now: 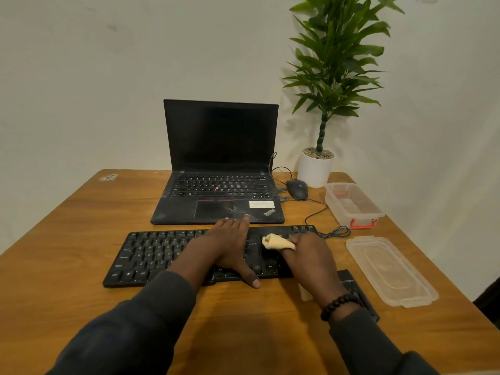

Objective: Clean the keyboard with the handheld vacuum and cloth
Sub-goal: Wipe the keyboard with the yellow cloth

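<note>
Plainly, the likeliest slip is the keyboard (151, 255) skating on the smooth wooden table (67, 226) — the wiping stroke pushes sideways on a light board, and only the left hand (230, 244) is pinning it. If that hand eases off, I judge the board could slide toward the laptop (221, 163) just beyond its far edge, or drag its cable (332, 232), which coils at the far right corner beside the clear plastic tub (351, 204). A second risk is the cloth (276, 241) itself: it is bunched to a small wad, so a hard rub could catch a key cap and lever it up, or merely shove grit down between the keys instead of lifting it. The dark object (357, 290) lying near the right wrist, partly hidden by the arm, may be the vacuum, though I cannot tell; a careless backward sweep of the forearm could knock it, or the tub lid (392, 272) to its right. As for pose, the left hand lies flat across the middle of the keyboard, fingers spread and straight toward the far edge, thumb stretched over the near edge onto the table. The right hand (308, 255) sits over the right part of the keys, knuckles up, fingers curled and pinching the pale yellow cloth so its wad sticks out to the left and presses on the keys — wrist low, a beaded bracelet (338, 305) at the cuff.
</note>
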